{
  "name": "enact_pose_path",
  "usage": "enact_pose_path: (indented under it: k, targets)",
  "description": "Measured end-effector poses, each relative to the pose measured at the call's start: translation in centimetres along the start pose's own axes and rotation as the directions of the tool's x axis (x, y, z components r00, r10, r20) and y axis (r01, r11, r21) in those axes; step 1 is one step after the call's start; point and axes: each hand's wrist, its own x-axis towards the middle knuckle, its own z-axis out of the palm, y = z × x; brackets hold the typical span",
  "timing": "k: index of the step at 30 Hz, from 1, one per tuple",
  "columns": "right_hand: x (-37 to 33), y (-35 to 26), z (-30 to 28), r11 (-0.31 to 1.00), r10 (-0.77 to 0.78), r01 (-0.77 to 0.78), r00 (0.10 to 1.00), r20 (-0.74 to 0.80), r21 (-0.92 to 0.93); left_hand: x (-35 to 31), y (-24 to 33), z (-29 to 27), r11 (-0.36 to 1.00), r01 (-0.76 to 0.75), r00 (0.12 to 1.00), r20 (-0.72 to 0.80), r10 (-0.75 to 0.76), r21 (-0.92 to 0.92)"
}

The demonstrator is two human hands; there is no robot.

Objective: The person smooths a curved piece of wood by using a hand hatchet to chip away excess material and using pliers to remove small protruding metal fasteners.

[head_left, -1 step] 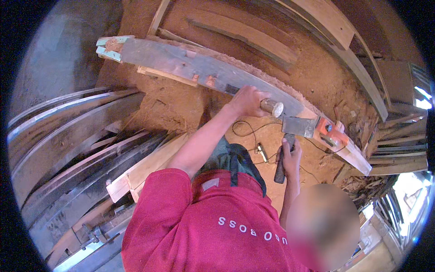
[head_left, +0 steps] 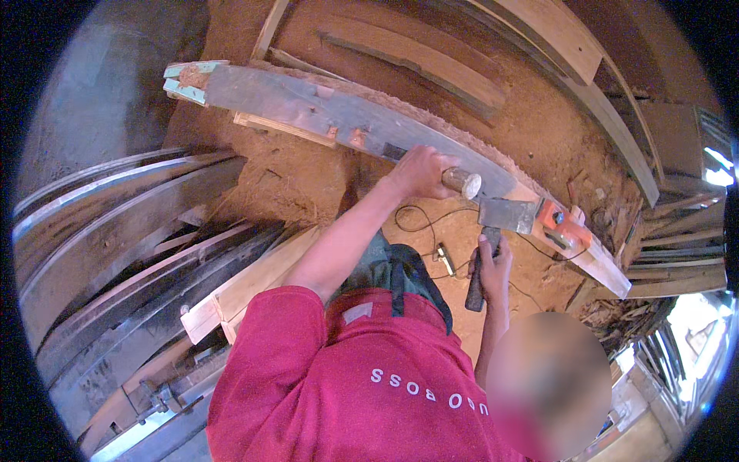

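A long curved wooden beam (head_left: 269, 96), grey on its upper face, lies across the view in front of me. My left hand (head_left: 422, 171) is closed around a chisel (head_left: 460, 182), resting against the beam. The chisel's round, pale striking end points right, and a dark part shows left of my fingers. My right hand (head_left: 495, 266) grips the dark handle of a hatchet (head_left: 508, 215). Its flat, rectangular metal head is held just right of the chisel's end, with a small gap between them. Shallow cut recesses (head_left: 358, 138) show in the beam to the left.
On the beam's right part sits an orange tool (head_left: 560, 222). A dark cord (head_left: 431, 227) loops across the brown ground (head_left: 300, 181) by a small connector (head_left: 444, 259). Curved boards (head_left: 115, 185) are stacked left. Another plank (head_left: 423, 61) lies beyond the beam; a long timber (head_left: 554, 42) stretches upper right.
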Motion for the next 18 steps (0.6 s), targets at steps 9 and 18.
enact_pose_path:
  k: [9, 18]
  targets:
    - [-4.1, -6.1, -0.4, 0.982, -0.187, 0.185, 0.974, -0.129, -0.029, -1.4, -2.5, -0.1, 0.981, -0.187, 0.974, -0.136, 0.179, -0.048]
    - [-4.1, -5.7, 0.4, 0.762, -0.635, 0.607, 0.769, -0.077, -0.223, -0.3, -1.2, -0.9, 0.978, -0.159, 0.986, -0.078, 0.15, -0.138]
